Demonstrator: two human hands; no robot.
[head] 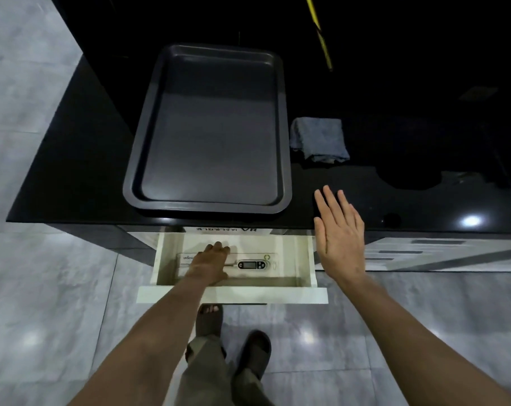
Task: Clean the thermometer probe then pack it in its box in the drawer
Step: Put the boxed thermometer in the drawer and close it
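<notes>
The white drawer (304,259) under the black counter stands pulled out. Inside lies the long white thermometer box (266,256), and the thermometer's head with its small display (251,265) shows in it. My left hand (209,265) rests flat on the left part of the box and hides the probe end. I cannot tell whether its fingers grip anything. My right hand (339,232) hovers open, fingers spread, over the counter edge just right of the drawer. It holds nothing.
A large dark baking tray (149,142) sits on the black counter (73,171) above the drawer. A folded grey cloth (318,139) lies to the tray's right. My sandalled feet (254,350) stand on the grey tiled floor below the drawer front.
</notes>
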